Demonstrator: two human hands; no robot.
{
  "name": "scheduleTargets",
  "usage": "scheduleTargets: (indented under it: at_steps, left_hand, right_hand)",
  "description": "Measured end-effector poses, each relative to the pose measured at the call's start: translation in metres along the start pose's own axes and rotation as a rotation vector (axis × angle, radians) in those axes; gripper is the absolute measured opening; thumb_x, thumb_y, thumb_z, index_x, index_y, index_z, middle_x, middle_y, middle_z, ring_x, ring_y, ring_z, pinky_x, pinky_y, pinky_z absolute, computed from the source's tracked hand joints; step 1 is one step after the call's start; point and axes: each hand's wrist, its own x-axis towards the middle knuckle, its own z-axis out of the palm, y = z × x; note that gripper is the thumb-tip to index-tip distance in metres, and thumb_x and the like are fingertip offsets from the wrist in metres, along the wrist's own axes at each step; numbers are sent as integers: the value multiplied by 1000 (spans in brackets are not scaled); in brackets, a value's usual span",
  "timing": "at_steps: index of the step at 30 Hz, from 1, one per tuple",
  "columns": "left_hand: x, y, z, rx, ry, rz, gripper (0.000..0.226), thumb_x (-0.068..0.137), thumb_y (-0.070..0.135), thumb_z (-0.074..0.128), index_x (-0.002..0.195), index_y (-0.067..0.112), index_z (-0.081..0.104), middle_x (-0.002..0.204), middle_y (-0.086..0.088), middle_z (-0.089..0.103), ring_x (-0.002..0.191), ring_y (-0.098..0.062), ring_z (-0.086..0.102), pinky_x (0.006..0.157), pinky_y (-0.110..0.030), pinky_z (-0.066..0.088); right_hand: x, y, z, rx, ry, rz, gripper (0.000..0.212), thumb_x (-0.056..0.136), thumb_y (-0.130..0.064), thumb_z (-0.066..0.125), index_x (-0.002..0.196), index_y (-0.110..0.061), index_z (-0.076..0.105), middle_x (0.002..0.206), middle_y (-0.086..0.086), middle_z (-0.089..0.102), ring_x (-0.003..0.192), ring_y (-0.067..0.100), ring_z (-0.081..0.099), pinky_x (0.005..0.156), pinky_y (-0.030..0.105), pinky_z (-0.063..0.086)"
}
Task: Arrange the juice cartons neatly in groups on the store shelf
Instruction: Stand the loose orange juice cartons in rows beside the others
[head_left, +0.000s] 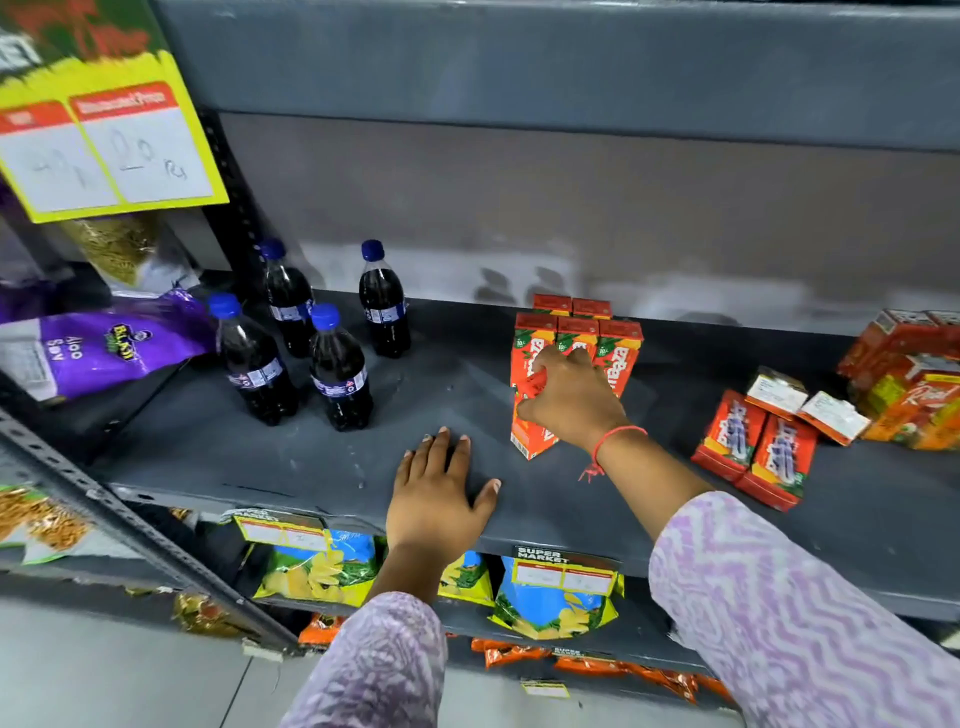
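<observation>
Several small orange juice cartons (621, 348) stand upright in a tight group on the grey shelf (291, 462). My right hand (569, 397) grips one more orange carton (530, 431) at the front of that group, tilted slightly. My left hand (436, 499) lies flat, fingers spread, on the shelf's front edge and holds nothing. To the right, two orange cartons (753, 452) lie flat on the shelf, with two more (808, 402) lying on their sides behind them. Larger orange cartons (914, 384) are piled at the far right.
Several dark cola bottles with blue caps (337, 369) stand on the left of the shelf. A purple snack bag (114, 348) lies beyond the upright post. A yellow price sign (104, 150) hangs at the upper left. Chip bags (550, 597) fill the shelf below.
</observation>
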Motion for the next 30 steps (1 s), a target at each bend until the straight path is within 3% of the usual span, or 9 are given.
scheduleTargets:
  at_steps: [5,10,13,16,19,24,30]
  left_hand:
    - [-2,1,-3,-7,-18,3,91,67,66,1,144,23,21,156,-3,19,144,-22,13,119,-36,6]
    - [-1,2,-4,-2,-41,8,69,87,59,24,145,22,18,157,-4,15,145,-22,10,119,-36,4]
    - [-1,2,-4,-7,-38,10,66,90,55,31,145,22,18,157,-4,14,145,-22,10,119,-36,3]
    - [-1,1,-2,-5,-34,6,74,82,62,19,144,22,19,157,-4,16,145,-22,11,119,-36,4]
    - [0,1,-1,1,-31,5,83,74,66,9,144,22,20,157,-4,17,145,-22,12,119,-37,5]
    - [0,0,-1,9,-36,3,81,76,64,12,144,21,19,157,-4,16,145,-22,11,119,-36,4]
    - [-1,1,-4,3,-52,7,78,78,60,16,145,21,17,157,-4,14,145,-22,9,119,-37,3]
  right_hand:
    - [0,3,-2,4,-15,-22,48,73,-18,66,119,-15,52,121,17,47,111,41,48,95,43,47]
    - [-3,0,2,-152,44,6,57,79,-30,64,128,-8,45,133,20,43,117,44,46,94,44,45]
    - [-3,-3,-5,-162,-61,38,70,77,-40,68,134,-9,41,141,19,35,126,42,39,101,44,40]
    - [0,-3,-21,-125,-172,0,77,74,-30,73,140,-14,36,144,17,33,131,38,38,108,40,35]
    - [1,-2,-27,-97,-183,-40,63,75,-17,72,133,-9,48,137,15,50,122,32,50,99,36,43]
    - [-1,-4,-11,-27,11,-1,33,75,-25,73,99,-3,66,106,15,67,98,34,63,81,35,50]
    - [-4,0,-5,-46,57,-55,28,78,-19,70,101,-4,67,104,16,69,97,35,64,83,36,53]
